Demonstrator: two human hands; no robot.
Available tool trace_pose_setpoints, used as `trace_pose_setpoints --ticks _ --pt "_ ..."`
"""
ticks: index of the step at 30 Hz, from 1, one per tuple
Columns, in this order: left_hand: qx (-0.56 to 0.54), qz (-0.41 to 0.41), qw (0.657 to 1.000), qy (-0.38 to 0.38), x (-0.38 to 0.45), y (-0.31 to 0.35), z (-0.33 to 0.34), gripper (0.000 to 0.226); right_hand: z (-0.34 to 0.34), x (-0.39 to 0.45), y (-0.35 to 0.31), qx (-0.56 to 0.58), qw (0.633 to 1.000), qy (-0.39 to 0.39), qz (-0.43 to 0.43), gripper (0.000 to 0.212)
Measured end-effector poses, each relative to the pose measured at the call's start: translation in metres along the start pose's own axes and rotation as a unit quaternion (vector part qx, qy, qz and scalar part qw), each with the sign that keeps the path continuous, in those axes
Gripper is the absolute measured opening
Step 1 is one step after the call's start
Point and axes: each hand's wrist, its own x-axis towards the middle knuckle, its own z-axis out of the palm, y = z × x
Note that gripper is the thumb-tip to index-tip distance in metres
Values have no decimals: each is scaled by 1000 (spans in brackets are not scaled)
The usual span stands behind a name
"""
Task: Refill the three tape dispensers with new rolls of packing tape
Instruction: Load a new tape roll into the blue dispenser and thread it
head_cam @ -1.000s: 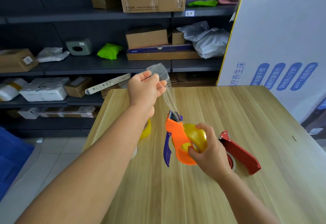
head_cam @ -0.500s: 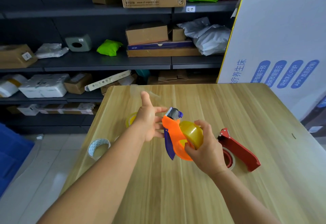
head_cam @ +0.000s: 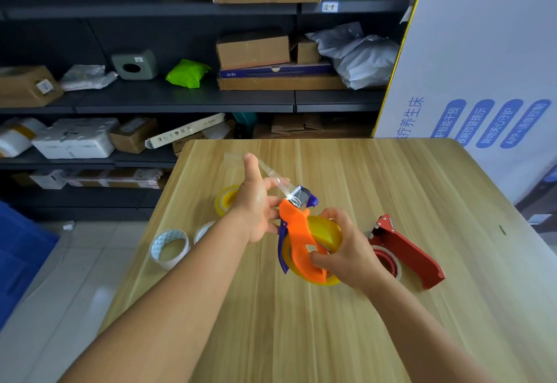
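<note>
Head view: the right hand [head_cam: 346, 250] has its grip curled round the orange tape dispenser [head_cam: 300, 244] and the yellowish roll [head_cam: 328, 232] in it, held just above the worktop [head_cam: 391, 177]. The left hand [head_cam: 256, 208], fingers spread and relaxed, touches a clear tape strip [head_cam: 272, 171]; its far end is hard to make out. The red dispenser [head_cam: 404, 247] lies partly behind the right hand. Half a second ago two empty cores [head_cam: 170, 247] showed as one; the left hand sat lower.
</note>
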Motion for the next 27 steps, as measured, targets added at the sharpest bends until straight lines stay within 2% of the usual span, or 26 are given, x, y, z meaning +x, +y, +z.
trace_pose_setpoints --ticks 6,9,12,15,18,23,27 --pt "22 20 1000 -7 -3 3 3 101 7 5 -9 -40 998 26 42 70" --pt "40 36 998 -25 -5 0 6 100 11 10 -17 -113 992 47 19 71" --pt "49 50 997 -31 -4 1 6 95 13 11 -19 -104 992 75 9 68" --pt "41 63 997 -24 -4 5 1 82 13 7 -16 -75 993 96 -11 74" --pt "58 93 994 5 -5 9 -4 65 14 5 -10 -99 990 93 -32 80" --pt "99 146 983 57 -10 20 -10 41 16 4 -2 -110 991 80 -19 83" --pt "80 182 979 47 -13 37 -9 23 16 3 -1 -123 990 64 -10 88"
